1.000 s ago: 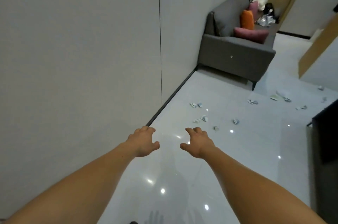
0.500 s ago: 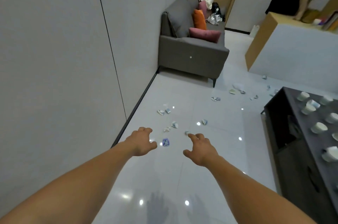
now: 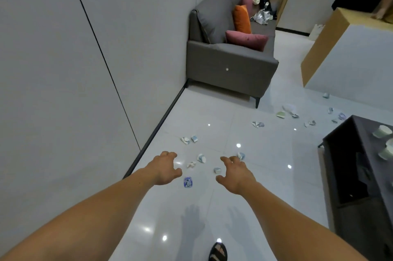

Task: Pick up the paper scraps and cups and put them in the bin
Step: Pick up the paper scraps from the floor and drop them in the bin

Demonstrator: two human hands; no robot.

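Left hand [image 3: 167,170] and right hand [image 3: 235,174], empty and loose-fingered, stretch toward paper scraps [image 3: 201,158] on the floor [image 3: 268,154]; a stoop and pinch likely comes next.

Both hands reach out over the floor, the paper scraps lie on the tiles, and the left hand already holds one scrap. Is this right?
Not quite. In the head view the left hand holds nothing; it is loosely curled and empty, like the right hand. The rest stands: both reach out over the floor, where the paper scraps lie.
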